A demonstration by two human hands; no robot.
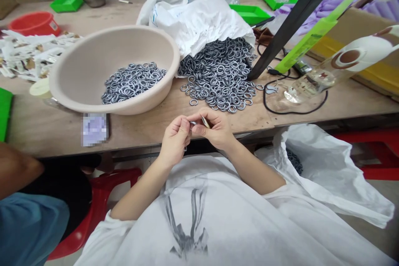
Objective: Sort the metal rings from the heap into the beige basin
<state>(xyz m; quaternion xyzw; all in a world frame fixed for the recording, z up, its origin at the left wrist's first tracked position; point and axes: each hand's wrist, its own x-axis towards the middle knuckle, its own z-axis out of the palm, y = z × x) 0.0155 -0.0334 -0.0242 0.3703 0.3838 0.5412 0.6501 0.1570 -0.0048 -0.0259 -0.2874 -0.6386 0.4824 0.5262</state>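
My left hand (175,140) is closed in a pinch at the table's front edge, with a grey ring (193,123) partly showing between its fingertips and those of my right hand. A bit of another grey ring seems to show below the left palm. My right hand (215,129) is closed around a small, narrow, pale tool with a dark edge (205,122); its exact kind is hidden by the fingers. Just beyond my hands lies a heap of grey rings (222,79), spilling from a white sack (199,16). To the left, a large beige basin (71,66) holds more such rings.
A dark metal post (293,20) rises beside the heap. Right of it are a clear bottle (314,83) and a black cable (299,113). A white bag (330,162) with rings hangs below the table edge. Another person's arm (18,170) is at the left.
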